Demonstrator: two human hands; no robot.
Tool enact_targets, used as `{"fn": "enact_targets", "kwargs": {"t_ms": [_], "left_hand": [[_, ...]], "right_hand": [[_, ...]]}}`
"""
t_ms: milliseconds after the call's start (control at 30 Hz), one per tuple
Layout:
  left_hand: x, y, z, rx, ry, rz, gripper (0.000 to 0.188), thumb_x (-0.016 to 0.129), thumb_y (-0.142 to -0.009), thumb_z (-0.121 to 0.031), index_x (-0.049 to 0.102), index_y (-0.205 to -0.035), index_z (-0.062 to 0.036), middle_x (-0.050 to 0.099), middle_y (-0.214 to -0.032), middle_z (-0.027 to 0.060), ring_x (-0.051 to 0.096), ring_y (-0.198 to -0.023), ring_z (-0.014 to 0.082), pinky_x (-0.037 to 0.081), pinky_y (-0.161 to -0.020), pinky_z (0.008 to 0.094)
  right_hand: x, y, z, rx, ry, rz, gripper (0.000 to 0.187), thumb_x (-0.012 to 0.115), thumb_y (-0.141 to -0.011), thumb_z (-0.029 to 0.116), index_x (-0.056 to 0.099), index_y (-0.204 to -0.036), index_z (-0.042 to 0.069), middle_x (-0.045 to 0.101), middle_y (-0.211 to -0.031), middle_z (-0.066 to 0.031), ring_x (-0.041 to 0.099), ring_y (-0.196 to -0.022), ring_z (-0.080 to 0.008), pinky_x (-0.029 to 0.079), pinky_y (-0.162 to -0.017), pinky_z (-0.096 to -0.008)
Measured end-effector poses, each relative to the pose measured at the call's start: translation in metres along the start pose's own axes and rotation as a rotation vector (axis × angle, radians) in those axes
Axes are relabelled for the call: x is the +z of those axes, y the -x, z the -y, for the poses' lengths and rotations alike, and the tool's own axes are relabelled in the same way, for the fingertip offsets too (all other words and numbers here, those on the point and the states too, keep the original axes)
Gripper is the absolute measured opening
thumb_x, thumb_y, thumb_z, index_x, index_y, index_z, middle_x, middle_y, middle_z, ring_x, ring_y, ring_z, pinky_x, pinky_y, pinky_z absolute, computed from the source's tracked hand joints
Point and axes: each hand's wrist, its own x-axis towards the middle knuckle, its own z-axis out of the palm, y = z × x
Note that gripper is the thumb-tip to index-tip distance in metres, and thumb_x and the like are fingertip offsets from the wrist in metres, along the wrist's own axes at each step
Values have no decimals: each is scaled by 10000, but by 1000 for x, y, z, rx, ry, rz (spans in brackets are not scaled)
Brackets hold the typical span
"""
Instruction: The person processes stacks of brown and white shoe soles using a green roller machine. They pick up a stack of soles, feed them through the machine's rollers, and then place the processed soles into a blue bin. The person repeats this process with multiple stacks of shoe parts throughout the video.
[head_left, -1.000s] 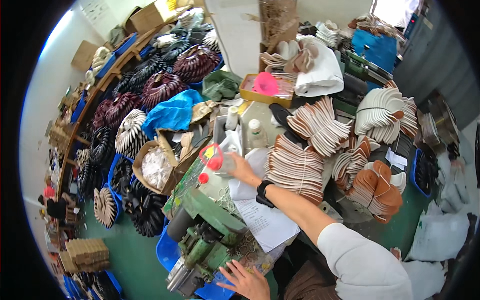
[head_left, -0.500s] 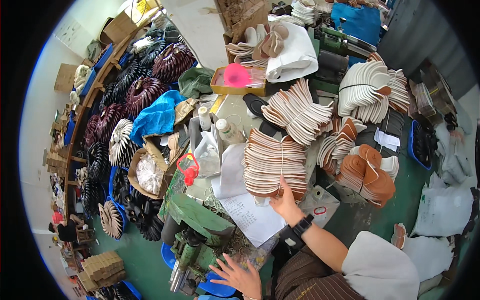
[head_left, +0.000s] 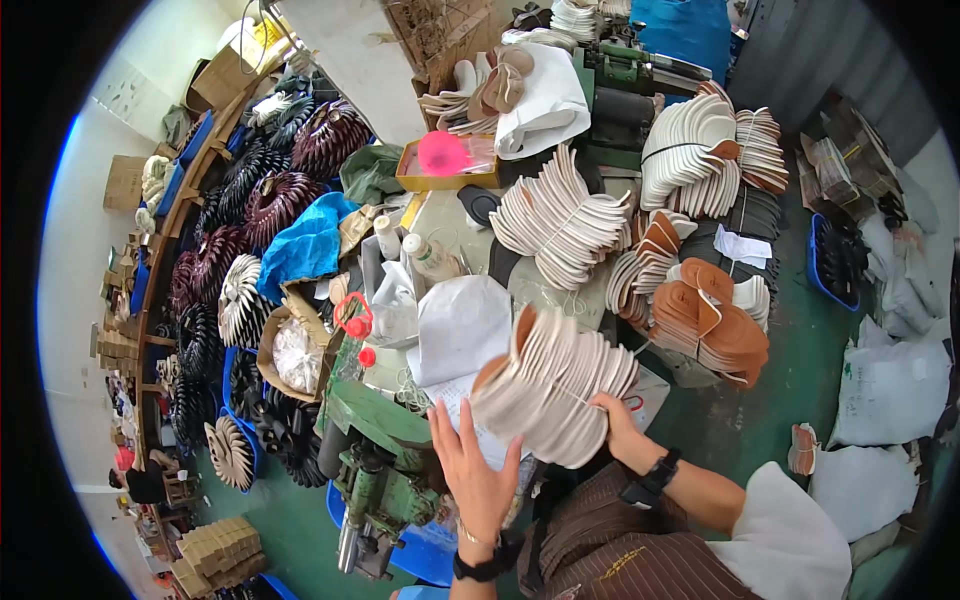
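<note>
A bundle of shoe insoles point(head_left: 560, 390), white with brown faces and tied with string, is tilted up over the near edge of the table, slightly blurred. Its lower right end is gripped by my right hand point(head_left: 622, 432), whose wrist carries a black band. My left hand point(head_left: 478, 480) is open with fingers spread, close to the bundle's left end; whether the fingertips touch it I cannot tell. Behind the bundle lies a rounded white sheet point(head_left: 463, 318). A written paper point(head_left: 455, 393) is partly hidden by my left hand and the insoles.
Further tied insole bundles point(head_left: 565, 220) and a brown stack point(head_left: 710, 325) crowd the table's far and right parts. A green machine point(head_left: 385, 425) stands at the near left. White bottles point(head_left: 432, 258), red-handled scissors point(head_left: 354, 316) and an open carton point(head_left: 292, 340) sit on the left.
My right hand has lifted the near insole bundle off the table and brought it toward me, turning it. My left hand has risen from beside the green machine to the bundle. The view has shifted slightly.
</note>
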Motion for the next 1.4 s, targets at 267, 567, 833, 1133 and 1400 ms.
{"fn": "enact_targets", "kwargs": {"t_ms": [267,567,833,1133,1400], "left_hand": [[101,26,58,-568,412,-18,1003,802,-669,-320,218,-1383,74,438,-1284,278,439,-1206,356,356,-1001,393],[131,17,56,-389,-194,-149,619,565,-855,-199,307,-1381,2,283,-1413,275,311,-1284,431,235,-1064,501],[175,-19,117,-318,185,-170,480,433,-922,-210,384,-1337,26,464,-1321,209,384,-1248,372,259,-1059,451],[181,4,123,-385,93,-271,461,435,-872,-143,420,-1304,17,466,-1311,198,422,-1192,366,271,-1046,449],[171,-8,119,-454,118,-160,488,538,-784,-199,497,-1243,-38,525,-1190,141,441,-1169,308,264,-1037,456]], "right_hand": [[45,1,73,-491,1240,377,865,755,-623,257,352,-1316,-66,527,-1195,-248,524,-1101,-369,422,-928,-389],[123,-37,27,-995,1758,378,1021,732,-661,452,236,-1397,-54,334,-1378,-278,309,-1299,-390,212,-1085,-483],[147,-69,9,-994,1827,452,1211,756,-586,551,95,-1453,22,172,-1462,-254,205,-1344,-412,198,-1060,-553],[150,-58,2,-1072,1810,167,1247,802,-493,366,78,-1461,60,197,-1424,-299,228,-1317,-440,163,-1084,-532],[158,-81,16,-853,1735,123,1208,797,-466,263,137,-1459,69,397,-1277,-276,415,-1176,-424,317,-1008,-482]]}}
